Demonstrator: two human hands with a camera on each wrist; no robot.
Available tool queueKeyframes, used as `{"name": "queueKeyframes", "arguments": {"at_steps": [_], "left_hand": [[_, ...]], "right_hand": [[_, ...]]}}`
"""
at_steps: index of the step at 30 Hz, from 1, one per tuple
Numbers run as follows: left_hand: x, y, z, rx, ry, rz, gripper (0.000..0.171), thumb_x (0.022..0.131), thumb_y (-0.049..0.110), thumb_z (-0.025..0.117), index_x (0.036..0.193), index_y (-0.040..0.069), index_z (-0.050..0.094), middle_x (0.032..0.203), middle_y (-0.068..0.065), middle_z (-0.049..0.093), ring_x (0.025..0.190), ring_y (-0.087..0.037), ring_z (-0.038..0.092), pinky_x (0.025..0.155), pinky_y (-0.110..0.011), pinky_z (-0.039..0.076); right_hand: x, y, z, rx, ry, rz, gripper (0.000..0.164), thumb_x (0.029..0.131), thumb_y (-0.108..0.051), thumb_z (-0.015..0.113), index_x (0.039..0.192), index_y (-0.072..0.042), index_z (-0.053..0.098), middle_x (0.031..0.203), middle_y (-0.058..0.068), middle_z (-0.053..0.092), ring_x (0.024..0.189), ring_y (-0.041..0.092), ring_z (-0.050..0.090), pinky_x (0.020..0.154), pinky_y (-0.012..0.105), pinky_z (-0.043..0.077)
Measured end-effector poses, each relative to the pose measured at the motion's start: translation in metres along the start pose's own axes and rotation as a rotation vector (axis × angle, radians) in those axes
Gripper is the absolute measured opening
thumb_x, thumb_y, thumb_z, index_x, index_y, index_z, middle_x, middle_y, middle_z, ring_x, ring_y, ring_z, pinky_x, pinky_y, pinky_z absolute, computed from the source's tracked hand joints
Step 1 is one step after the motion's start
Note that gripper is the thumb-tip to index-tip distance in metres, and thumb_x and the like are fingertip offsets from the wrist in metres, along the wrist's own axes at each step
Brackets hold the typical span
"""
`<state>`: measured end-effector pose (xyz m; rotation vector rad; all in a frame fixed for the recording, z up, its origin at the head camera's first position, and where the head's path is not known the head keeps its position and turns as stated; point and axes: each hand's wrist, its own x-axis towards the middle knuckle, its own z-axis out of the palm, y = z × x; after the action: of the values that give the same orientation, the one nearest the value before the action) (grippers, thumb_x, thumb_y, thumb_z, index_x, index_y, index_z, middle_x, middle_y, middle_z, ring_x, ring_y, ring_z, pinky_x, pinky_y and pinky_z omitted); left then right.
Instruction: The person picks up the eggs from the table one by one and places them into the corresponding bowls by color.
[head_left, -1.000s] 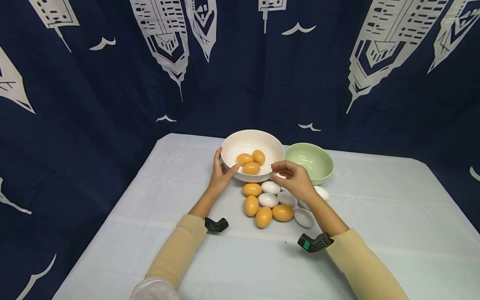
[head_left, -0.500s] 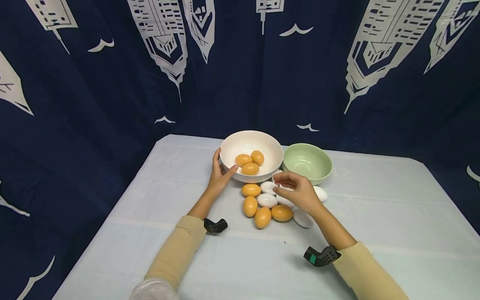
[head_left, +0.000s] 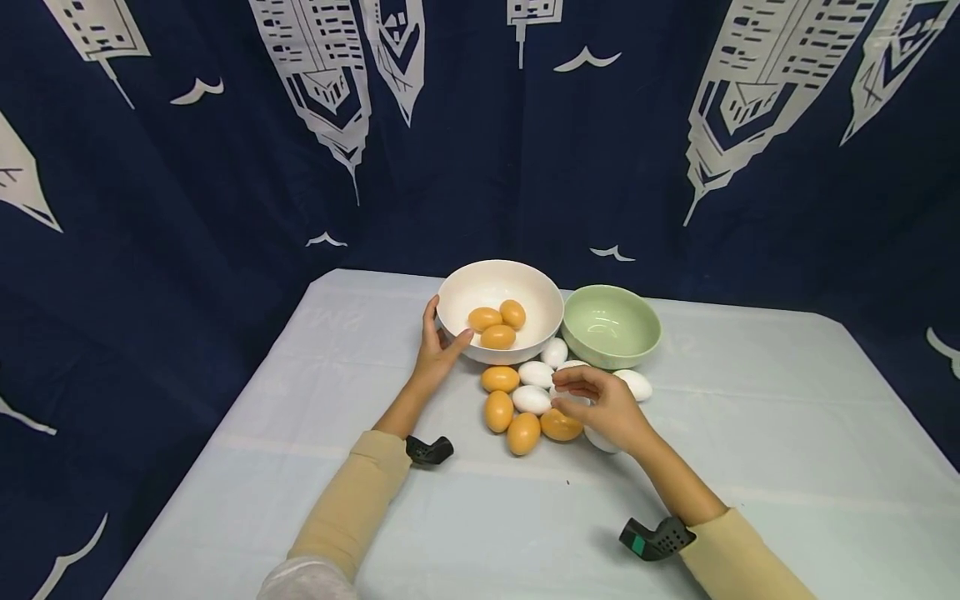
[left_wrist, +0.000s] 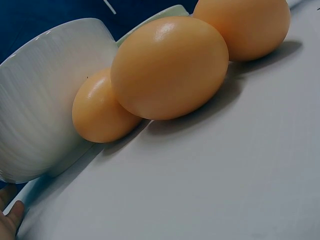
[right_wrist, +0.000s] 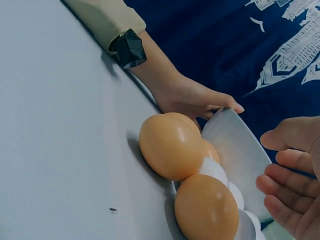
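A white bowl [head_left: 536, 296] holds 3 orange-brown eggs [head_left: 497, 337]. My left hand [head_left: 435, 354] grips the bowl's left side, thumb at the near rim and fingers along the outer wall. In front of the bowl, several brown eggs [head_left: 523, 434] and several white eggs [head_left: 532, 399] lie grouped on the table. Over the right part of this group hovers my right hand [head_left: 606, 407], fingers loosely bent and holding nothing, hiding some eggs. The right wrist view shows that hand's spread fingers [right_wrist: 287, 182] beside the eggs.
A light green bowl [head_left: 611, 321] stands against the white bowl's right side, with no egg seen in it. The pale cloth-covered table [head_left: 360, 333] ends at a dark blue printed curtain [head_left: 480, 167]. One white egg [head_left: 633, 385] lies farther right.
My right hand has drawn back from the white bowl's rim toward me, down over the eggs, uncovering a white egg between the bowls. The left hand keeps its grip on the bowl.
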<state>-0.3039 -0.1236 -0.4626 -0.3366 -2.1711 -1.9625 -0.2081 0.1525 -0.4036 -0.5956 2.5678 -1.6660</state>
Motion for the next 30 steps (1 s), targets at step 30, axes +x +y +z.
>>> {"name": "queueKeyframes", "arguments": {"at_steps": [30], "left_hand": [[-0.013,0.034,-0.001,-0.052,-0.033,0.002,0.083,0.095,0.012,0.061,0.155,0.004,0.003,0.160,-0.021,-0.001,0.134,-0.049,0.031,0.109,-0.053,0.030]], "right_hand": [[-0.022,0.016,0.005,-0.134,0.028,-0.084,0.031,0.080,0.000,0.078,0.108,0.005,0.067,0.106,0.015,0.068,0.099,0.030,0.065,0.090,0.043,0.051]]}}
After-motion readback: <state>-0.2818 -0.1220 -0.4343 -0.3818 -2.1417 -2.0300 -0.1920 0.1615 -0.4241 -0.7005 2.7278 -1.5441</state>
